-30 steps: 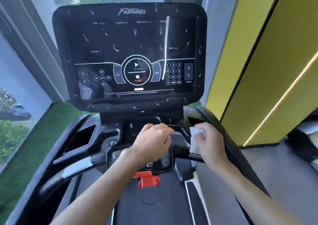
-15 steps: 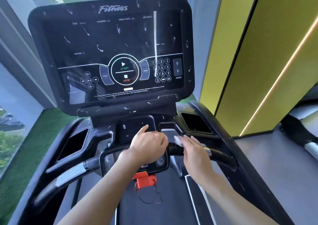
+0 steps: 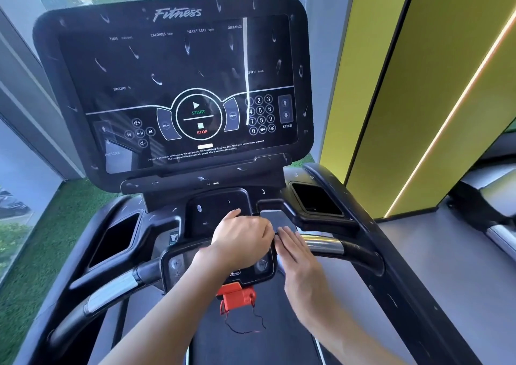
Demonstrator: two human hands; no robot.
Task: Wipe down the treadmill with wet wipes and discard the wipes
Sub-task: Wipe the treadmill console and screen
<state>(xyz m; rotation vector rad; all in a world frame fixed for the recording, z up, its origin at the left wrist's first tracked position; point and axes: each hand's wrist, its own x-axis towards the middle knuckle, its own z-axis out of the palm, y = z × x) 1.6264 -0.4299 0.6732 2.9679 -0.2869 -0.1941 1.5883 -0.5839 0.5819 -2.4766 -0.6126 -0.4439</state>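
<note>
Where the crossbar [image 3: 321, 243] of the treadmill [image 3: 405, 295] meets its small control panel [image 3: 176, 264], both hands are seen close together, almost touching, just below the centre of the view. The left hand [image 3: 240, 241] is held over the panel's upper edge with its fingers curled under and its thumb pointed towards 12 o'clock; what is grasped, if anything, cannot be told. At its 3 o'clock, the right hand [image 3: 298, 258] is laid flat on the crossbar, its fingers [image 3: 287, 236] straight, together and released, pointed towards 11 o'clock, just beside the bar's chrome section. Whether a wet wipe lies beneath that palm cannot be told.

The console screen [image 3: 173, 85] is seen at 12 o'clock from the hands, dark and streaked, with START and STOP marked at its middle. A red safety clip [image 3: 237, 297] is hung at 6 o'clock from the left hand, a thin cord trailed from it onto the belt [image 3: 251, 345]. Black cup pockets are set at 10 o'clock [image 3: 117, 236] and 2 o'clock [image 3: 315, 200]. Yellow wall panels [image 3: 418, 85] are seen at 2 o'clock, green turf [image 3: 33, 267] at 8 o'clock.
</note>
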